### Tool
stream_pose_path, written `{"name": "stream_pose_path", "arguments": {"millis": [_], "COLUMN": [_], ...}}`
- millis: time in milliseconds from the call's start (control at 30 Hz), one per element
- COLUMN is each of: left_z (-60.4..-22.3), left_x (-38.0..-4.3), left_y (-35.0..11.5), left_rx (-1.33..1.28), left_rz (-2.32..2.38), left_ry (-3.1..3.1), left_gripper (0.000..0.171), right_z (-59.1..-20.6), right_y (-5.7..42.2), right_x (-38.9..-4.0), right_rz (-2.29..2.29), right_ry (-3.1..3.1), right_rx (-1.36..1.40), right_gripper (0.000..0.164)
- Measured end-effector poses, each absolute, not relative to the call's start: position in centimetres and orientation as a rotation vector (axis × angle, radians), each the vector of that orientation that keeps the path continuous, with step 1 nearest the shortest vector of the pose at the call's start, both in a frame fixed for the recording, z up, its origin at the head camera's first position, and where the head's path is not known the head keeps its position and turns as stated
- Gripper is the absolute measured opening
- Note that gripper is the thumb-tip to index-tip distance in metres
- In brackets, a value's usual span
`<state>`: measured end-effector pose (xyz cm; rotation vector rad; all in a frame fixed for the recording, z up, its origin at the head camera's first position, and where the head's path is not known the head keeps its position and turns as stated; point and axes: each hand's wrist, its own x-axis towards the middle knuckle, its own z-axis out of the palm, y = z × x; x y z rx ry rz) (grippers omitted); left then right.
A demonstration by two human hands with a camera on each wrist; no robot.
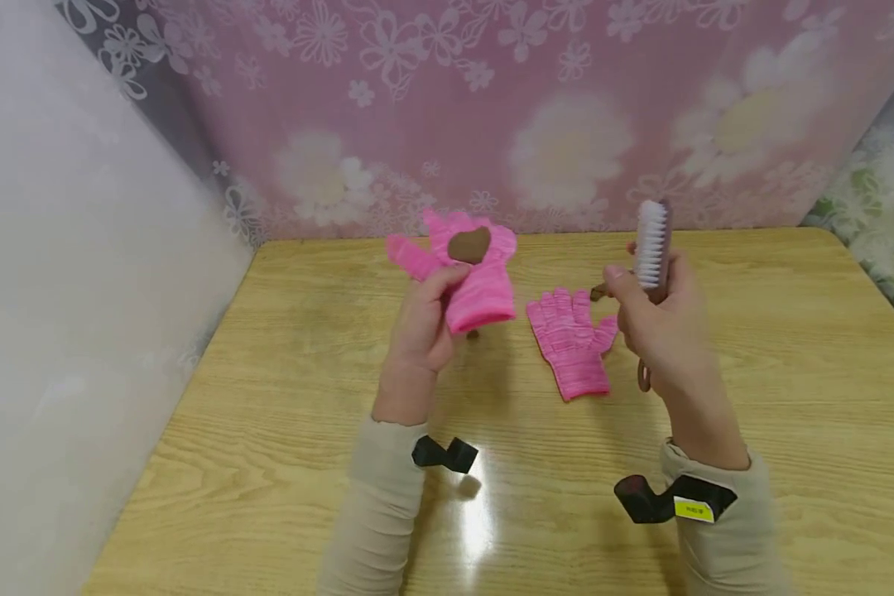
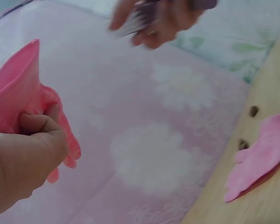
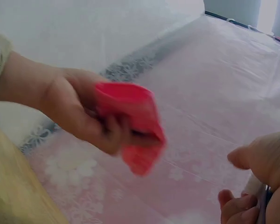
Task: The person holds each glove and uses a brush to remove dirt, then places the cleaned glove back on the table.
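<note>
My left hand (image 1: 420,331) grips a pink knit glove (image 1: 484,290) above the table, thumb on its front. A large brown patch (image 1: 469,246) marks that glove, and its cuff opening faces toward me. In my right hand (image 1: 666,331) is a brush (image 1: 654,244), held upright with white bristles turned left toward the glove; the two are apart. Its back looks brownish purple. A second pink glove (image 1: 572,343) lies flat on the table between the hands, fingers pointing away. The right wrist view shows the held glove (image 3: 130,121) blurred.
The wooden table (image 1: 290,389) meets a pink flowered curtain (image 1: 447,124) at its back edge. Small brown lumps (image 2: 254,111) lie near the flat glove. A pale wall or sheet (image 1: 82,331) borders the left side.
</note>
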<state>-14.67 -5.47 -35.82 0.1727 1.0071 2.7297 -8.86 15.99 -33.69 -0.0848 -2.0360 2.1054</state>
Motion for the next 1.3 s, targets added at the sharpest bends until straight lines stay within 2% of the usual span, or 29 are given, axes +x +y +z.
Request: {"name": "stream_pose_path", "arguments": {"millis": [167,367,600,700,833,900,967,1067,1300], "left_z": [-35.2,-36.1,-36.7,-36.7,-36.6,-36.5,-36.4,-36.2,-35.8], "left_x": [-15.5,-14.7,-13.4,-13.0,-12.5,-12.4,-12.3,-12.1,-12.0], "left_y": [-7.8,-6.5,-3.2,-2.2,-1.5,-1.4,-1.4,-1.5,-1.7], "left_rx": [0.241,0.136,0.195,0.230,0.307,0.361,0.404,0.453,0.448], "left_rz": [2.816,2.566,2.351,2.353,2.401,2.423,2.435,2.422,2.361], "left_ry": [0.989,1.259,1.171,1.163,1.208,1.224,1.241,1.260,1.305], "left_gripper": [0.026,0.030,0.026,0.032,0.043,0.047,0.049,0.049,0.051], "right_z": [-33.1,-33.3,-33.8,-34.1,-34.9,-35.3,-35.7,-35.9,-35.6], "right_y": [17.5,16.7,14.6,14.1,13.4,13.1,12.9,12.8,13.3], "right_x": [-9.0,-8.3,-7.3,-7.2,-7.6,-8.0,-8.3,-8.7,-9.3], "right_rz": [2.282,2.199,1.374,1.109,0.857,0.776,0.741,0.777,0.964], "right_ry": [-1.826,-2.007,-2.267,-2.269,-2.251,-2.235,-2.222,-2.193,-2.182], "right_rx": [-0.044,0.006,0.200,0.286,0.454,0.512,0.534,0.506,0.397], "right_gripper": [0.037,0.047,0.048,0.048,0.039,0.041,0.049,0.052,0.033]}}
